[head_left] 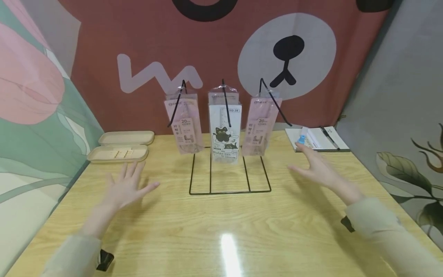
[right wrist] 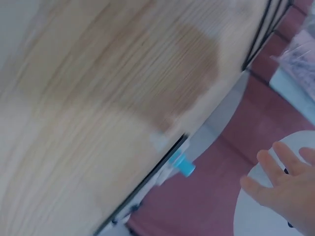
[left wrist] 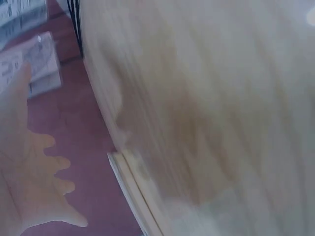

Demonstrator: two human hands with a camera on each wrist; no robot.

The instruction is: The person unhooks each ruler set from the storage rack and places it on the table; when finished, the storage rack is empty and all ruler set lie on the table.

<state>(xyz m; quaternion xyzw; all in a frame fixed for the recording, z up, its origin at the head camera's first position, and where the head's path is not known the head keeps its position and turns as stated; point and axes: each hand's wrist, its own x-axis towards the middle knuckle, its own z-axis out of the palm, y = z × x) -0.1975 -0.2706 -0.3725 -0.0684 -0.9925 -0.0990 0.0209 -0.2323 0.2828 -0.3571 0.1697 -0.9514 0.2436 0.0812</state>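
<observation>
A black wire display rack (head_left: 230,181) stands mid-table with three hooks. Packaged ruler sets hang from it: a pink pack (head_left: 185,125) on the left, a white pack with black cats (head_left: 225,132) in the middle, another pink pack (head_left: 260,127) on the right. My left hand (head_left: 126,186) hovers open over the table left of the rack, fingers spread, holding nothing; its spread fingers (left wrist: 34,187) show blurred in the left wrist view. My right hand (head_left: 316,165) hovers open right of the rack, empty, with its fingertips (right wrist: 283,174) at the right wrist view's edge.
Two beige trays (head_left: 119,152) lie at the back left of the wooden table (head_left: 221,231). An open notebook (head_left: 320,139) with a pen and a small blue-capped item (head_left: 302,137) lies at the back right. Fabric backdrops close in the table on three sides.
</observation>
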